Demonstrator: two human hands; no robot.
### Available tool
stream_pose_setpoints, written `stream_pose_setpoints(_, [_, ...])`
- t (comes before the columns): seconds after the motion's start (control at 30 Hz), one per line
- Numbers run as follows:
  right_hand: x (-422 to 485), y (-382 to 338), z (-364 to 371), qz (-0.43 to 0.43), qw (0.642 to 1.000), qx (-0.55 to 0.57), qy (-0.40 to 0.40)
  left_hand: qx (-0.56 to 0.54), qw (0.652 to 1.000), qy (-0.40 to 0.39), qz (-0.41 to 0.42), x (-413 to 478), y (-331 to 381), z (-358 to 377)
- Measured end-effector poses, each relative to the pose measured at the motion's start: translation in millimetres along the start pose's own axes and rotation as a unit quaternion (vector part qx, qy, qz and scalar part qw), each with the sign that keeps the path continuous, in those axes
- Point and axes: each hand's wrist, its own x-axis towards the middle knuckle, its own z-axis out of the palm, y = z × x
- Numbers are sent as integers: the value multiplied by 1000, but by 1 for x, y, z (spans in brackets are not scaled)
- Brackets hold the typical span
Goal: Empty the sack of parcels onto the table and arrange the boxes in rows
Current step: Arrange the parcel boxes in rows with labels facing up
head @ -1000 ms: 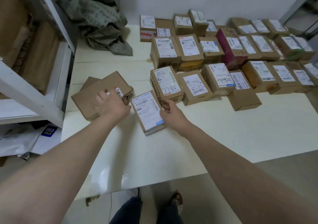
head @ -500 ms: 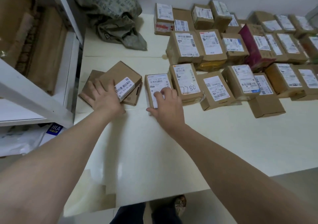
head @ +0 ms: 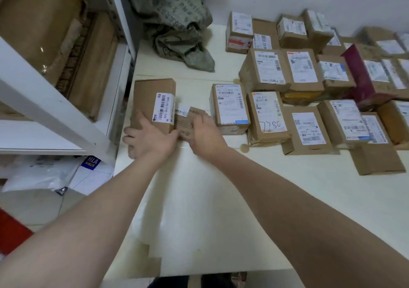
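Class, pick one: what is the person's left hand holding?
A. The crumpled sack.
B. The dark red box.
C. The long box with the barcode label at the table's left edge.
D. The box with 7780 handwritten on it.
C: the left hand grips the near end of the long box, while the right hand holds the small flat box beside it.

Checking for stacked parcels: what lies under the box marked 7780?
The 7780 box rests on a flatter brown parcel, whose layered front edge sticks out below it. Whether that is one parcel or several, and any label, is covered.
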Motion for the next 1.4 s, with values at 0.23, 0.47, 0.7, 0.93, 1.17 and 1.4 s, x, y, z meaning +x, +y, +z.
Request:
stream_pose_setpoints(0.23, [36,-13,14,41,992,-72,-92,-14,999,29,-7,1,-26,1])
stream_pose_setpoints(0.47, [-30,-4,23,-1,998,-27,-56,-20,997,51,-58,-25,-32,12])
stream_pose_setpoints(0.7, [-101,68,-11,39,992,-7,-116,-60,983,-14,-174,-97,6,52])
stream_pose_setpoints(0.93, [-191,140,-29,77,988,-29,-131,-68,978,-61,-188,-191,30,91])
stream_pose_setpoints(1.17, [-302,236,-51,226,970,-6,-87,-52,984,-91,-143,-316,58,158])
stream_pose_setpoints(1.4, [-353,296,-74,331,944,-15,3,-45,993,-97,-54,-385,101,198])
